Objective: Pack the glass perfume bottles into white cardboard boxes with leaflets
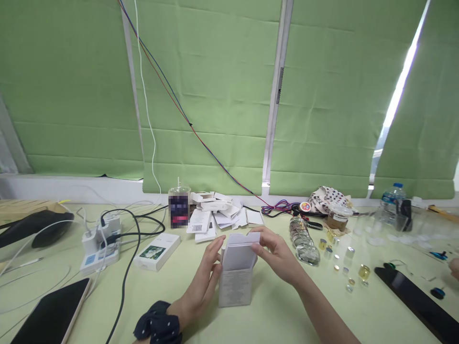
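A small white cardboard box [235, 282] stands upright on the pale green table [279, 315], its top flaps open. My left hand [202, 282] grips its left side, fingers curled around the edge. My right hand [276, 255] pinches the raised top flap from the right. A dark dotted scrunchie [158, 328] sits on my left wrist.
A pile of flattened white boxes [218, 215] lies behind, next to a plastic cup [179, 206]. At the left are a power strip with cables [102, 241], a white packaged box [157, 251] and a dark tablet [50, 315]. On the right sit small glass jars [306, 239], a water bottle [392, 198] and a black slab [416, 296].
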Demonstrator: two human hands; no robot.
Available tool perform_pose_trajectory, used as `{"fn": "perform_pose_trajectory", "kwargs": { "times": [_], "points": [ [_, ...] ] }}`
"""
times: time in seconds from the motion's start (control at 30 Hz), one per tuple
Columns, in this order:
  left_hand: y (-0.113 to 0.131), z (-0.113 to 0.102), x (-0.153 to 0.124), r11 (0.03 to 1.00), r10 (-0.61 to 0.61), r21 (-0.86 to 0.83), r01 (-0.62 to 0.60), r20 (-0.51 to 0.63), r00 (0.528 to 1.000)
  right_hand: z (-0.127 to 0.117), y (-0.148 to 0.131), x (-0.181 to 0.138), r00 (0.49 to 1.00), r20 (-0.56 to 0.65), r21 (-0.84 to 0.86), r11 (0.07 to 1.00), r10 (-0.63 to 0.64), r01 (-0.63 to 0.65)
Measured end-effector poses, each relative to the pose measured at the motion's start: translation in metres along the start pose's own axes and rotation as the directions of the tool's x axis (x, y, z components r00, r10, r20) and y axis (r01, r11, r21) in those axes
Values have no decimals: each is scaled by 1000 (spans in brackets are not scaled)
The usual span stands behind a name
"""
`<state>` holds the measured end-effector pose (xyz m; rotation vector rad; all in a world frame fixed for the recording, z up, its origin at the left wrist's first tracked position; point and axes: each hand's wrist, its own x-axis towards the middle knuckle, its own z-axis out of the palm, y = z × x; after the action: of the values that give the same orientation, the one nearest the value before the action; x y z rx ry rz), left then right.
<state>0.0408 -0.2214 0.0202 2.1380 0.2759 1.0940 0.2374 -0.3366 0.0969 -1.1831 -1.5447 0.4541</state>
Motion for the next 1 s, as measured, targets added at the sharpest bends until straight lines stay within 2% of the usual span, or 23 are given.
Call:
{"fn": "perform_pose_trajectory", "kwargs": {
  "times": [0.13,0.23,0.37,0.47,0.53,0.63,0.73,0.8,0.87,0.9,1.0],
  "points": [
    [4,-3,2,999,23,37,-25,50,998,2,-13,-2,998,-16,-268,962,-55,48],
    [7,-5,3,1000,10,23,-11,73,997,4,-19,-5,997,76,-388,920,-15,44],
    [8,-8,5,992,80,87,-86,71,994,7,-13,-10,974,220,-465,883,48,61],
    [10,-10,8,964,145,211,-161,94,985,8,-3,-14,967,247,-416,908,60,50],
    [11,-11,10,933,175,302,-194,87,981,8,3,-17,982,187,-363,930,10,59],
    [10,-12,12,876,236,418,-240,62,970,12,9,-23,990,79,-343,929,-117,137],
    [9,-12,12,820,251,501,-275,116,961,13,13,-34,980,20,-379,906,-198,191],
    [8,-11,13,799,271,511,-318,166,948,5,19,-44,977,-63,-423,892,-204,159],
    [6,-11,14,785,325,491,-378,193,926,-14,29,-59,960,-221,-486,873,-173,46],
    [5,-10,14,776,350,486,-402,197,916,-28,37,-69,932,-329,-520,853,-150,-47],
    [1,-8,14,758,390,495,-424,178,904,-86,66,-104,803,-592,-581,725,-66,-370]
  ]
}}
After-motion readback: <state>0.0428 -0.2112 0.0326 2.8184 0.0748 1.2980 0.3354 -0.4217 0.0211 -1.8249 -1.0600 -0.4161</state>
